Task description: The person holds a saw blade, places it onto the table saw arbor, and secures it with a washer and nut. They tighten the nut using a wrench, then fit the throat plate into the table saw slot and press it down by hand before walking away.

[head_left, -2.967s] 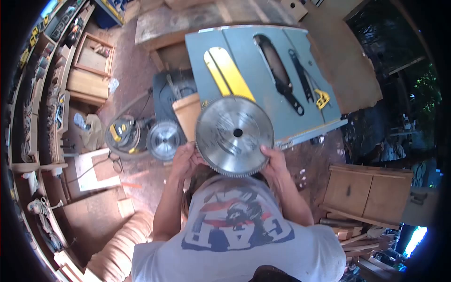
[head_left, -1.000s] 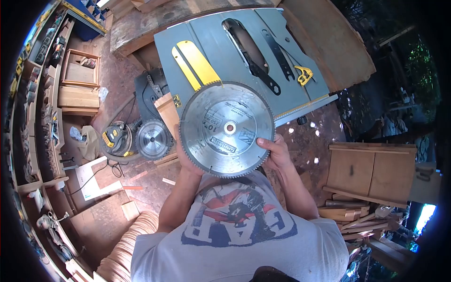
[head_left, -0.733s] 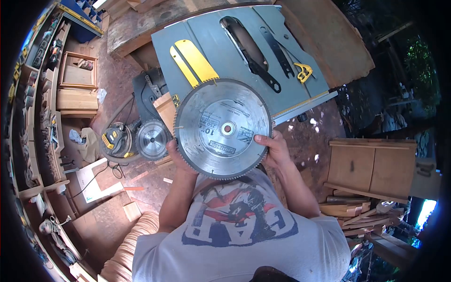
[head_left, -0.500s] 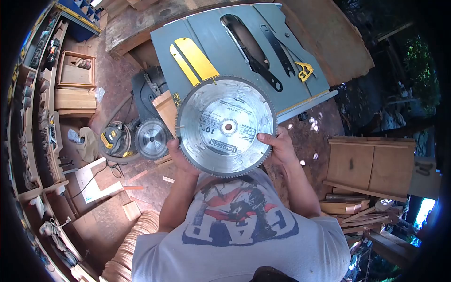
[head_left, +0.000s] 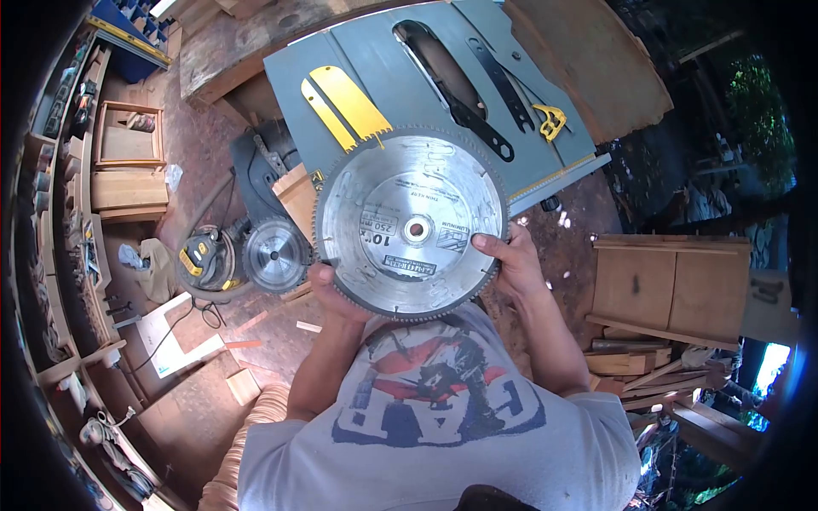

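Blade is gripped at its toothed rim by left hand and right hand, above the saw table.

Bright daylight | sharp centre | fisheye-warped dark edges | blown-out highlights lower right

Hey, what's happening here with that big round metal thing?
A person is holding a large circular saw blade flat in front of the chest, printed face up. The left hand grips its edge from below and the right hand holds the opposite edge. Just beyond is a table saw with wrenches and a yellow insert plate lying on top. A second, smaller blade lies on the floor.
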Motion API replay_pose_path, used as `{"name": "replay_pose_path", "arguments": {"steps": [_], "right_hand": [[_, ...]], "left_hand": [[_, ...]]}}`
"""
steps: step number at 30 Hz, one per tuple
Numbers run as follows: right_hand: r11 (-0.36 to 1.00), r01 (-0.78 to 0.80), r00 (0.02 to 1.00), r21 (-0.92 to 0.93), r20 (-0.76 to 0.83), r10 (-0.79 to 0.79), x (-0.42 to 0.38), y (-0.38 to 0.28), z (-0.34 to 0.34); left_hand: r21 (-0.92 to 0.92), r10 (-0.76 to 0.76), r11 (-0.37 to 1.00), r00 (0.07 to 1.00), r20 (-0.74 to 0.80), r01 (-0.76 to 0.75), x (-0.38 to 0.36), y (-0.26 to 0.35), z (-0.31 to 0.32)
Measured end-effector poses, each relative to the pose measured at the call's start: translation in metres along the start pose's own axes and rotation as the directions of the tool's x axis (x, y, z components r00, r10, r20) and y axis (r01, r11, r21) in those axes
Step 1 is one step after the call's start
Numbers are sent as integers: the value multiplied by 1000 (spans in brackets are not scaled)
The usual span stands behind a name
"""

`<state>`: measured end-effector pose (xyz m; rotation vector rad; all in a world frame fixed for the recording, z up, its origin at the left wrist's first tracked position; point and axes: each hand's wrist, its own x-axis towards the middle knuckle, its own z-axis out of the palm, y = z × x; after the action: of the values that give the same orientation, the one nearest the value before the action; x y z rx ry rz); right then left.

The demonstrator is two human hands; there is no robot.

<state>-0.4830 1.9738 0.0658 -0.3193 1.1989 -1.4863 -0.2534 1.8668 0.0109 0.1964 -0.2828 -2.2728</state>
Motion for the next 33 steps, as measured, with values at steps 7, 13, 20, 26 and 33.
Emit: {"name": "replay_pose_path", "arguments": {"steps": [7,13,20,26,33], "right_hand": [[923,-67,904,379,414,-104,10,7,-46],[979,146,957,143,230,-176,19,-5,-30],[768,283,905,-575,-104,-412,16,-14,2],[922,11,913,386,372,-167,34,35,-43],[770,-84,981,632,187,-46,43,46,-9]], "left_hand": [[-91,-41,995,999,-23,39,3,10,-14],[-95,-107,990,994,8,108,5,16,-11],[-155,-92,985,992,-83,79,4,20,-12],[-134,-96,987,991,-95,83,3,30,-10],[-125,-148,983,986,-77,138,9,34,1]]}}
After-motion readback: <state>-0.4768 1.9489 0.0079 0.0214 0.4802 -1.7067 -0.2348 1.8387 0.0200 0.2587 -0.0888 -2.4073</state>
